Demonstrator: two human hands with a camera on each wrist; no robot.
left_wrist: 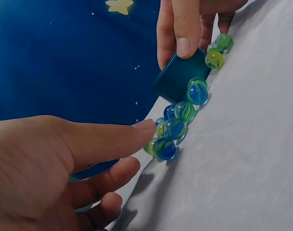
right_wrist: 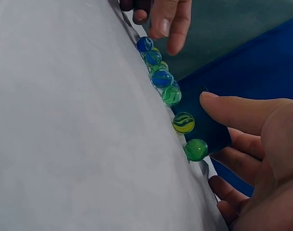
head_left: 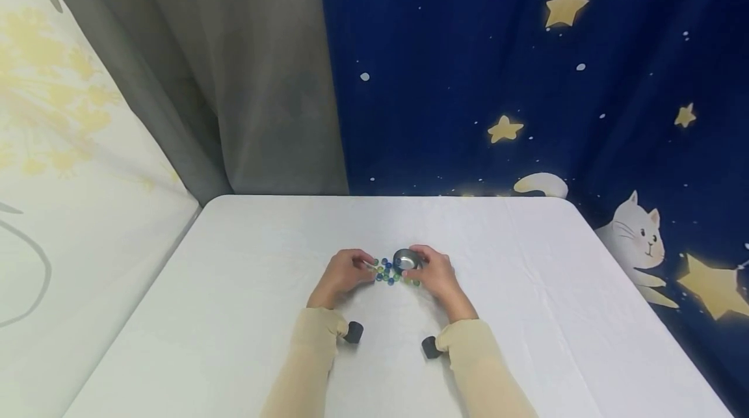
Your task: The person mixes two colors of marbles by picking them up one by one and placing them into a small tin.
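Glass marbles (head_left: 387,274) in blue, green and yellow lie in a loose cluster on the white table. My right hand (head_left: 437,273) grips a small round metal cup (head_left: 406,260) by its side, thumb and fingers around the wall. The cup stands at the right of the cluster, with its mouth upward. Beside it, close to my right hand, are a yellow-striped marble (right_wrist: 183,122) and a green marble (right_wrist: 195,150). My left hand (head_left: 345,272) is at the cluster's left edge, fingers loosely bent, its thumb tip (left_wrist: 145,126) right at the nearest marbles.
The white table (head_left: 263,229) reaches out around both hands. Behind it hang a grey curtain (head_left: 275,80) and a dark blue curtain (head_left: 433,80) with stars. A black wrist device (head_left: 354,332) is on the left sleeve, another device (head_left: 430,347) on the right.
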